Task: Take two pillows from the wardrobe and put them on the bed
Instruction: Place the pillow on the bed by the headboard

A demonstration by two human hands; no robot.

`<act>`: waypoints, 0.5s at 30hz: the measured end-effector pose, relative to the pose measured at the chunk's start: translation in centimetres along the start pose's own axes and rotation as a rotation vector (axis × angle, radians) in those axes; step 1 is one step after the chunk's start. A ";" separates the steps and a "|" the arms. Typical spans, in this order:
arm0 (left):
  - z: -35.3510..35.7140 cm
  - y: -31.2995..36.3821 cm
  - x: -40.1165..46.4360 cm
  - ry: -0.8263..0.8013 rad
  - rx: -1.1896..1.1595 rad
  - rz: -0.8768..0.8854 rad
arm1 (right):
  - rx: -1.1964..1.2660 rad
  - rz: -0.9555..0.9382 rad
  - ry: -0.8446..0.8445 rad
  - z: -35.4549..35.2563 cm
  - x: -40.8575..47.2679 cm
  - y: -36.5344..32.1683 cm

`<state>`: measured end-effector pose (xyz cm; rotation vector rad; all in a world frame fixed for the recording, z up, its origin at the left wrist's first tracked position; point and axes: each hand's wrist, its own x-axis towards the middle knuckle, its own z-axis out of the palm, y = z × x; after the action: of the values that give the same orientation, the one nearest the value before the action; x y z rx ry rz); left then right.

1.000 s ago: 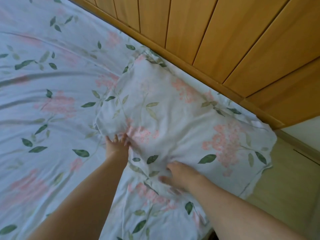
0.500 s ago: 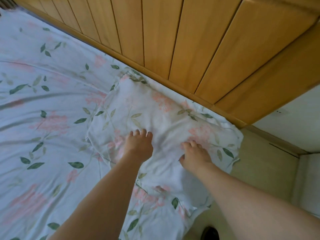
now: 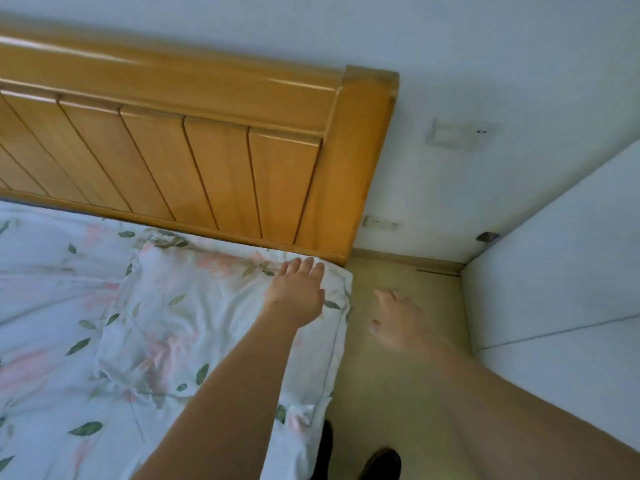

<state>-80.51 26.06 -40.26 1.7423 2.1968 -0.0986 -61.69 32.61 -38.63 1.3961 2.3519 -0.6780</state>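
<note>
A white pillow [image 3: 194, 306] with pink flowers and green leaves lies flat on the bed [image 3: 45, 299], against the wooden headboard [image 3: 194, 174] at the bed's right corner. My left hand [image 3: 298, 289] rests flat on the pillow's far right corner, fingers spread. Over the floor beside the bed, off the pillow, my right hand [image 3: 398, 317] hovers with its fingers apart and nothing in it. No second pillow and no wardrobe are in view.
A narrow strip of beige floor [image 3: 398, 382] runs between the bed and a white cabinet face [image 3: 561, 289] on the right. Wall sockets [image 3: 381, 223] sit low on the white wall. Dark shoes [image 3: 381, 462] show at the bottom edge.
My head has lifted, so the headboard top and wall now show. My left hand slid to the pillow's far right corner. My right hand came off the pillow and moved out over the floor.
</note>
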 end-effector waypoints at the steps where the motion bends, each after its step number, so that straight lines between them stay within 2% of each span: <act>1: -1.3 2.9 0.9 0.014 0.011 0.058 | 0.015 0.041 0.029 -1.5 -1.2 2.2; 8: -8.0 21.7 4.8 0.099 0.051 0.406 | 0.161 0.248 0.231 -10.1 -10.2 16.9; 15: -15.0 40.2 6.4 0.287 0.075 0.733 | 0.295 0.465 0.422 -17.6 -19.1 29.9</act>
<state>-46.50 45.83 -22.01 2.6156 1.5839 0.2609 -26.88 40.54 -21.43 2.3144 2.1283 -0.6568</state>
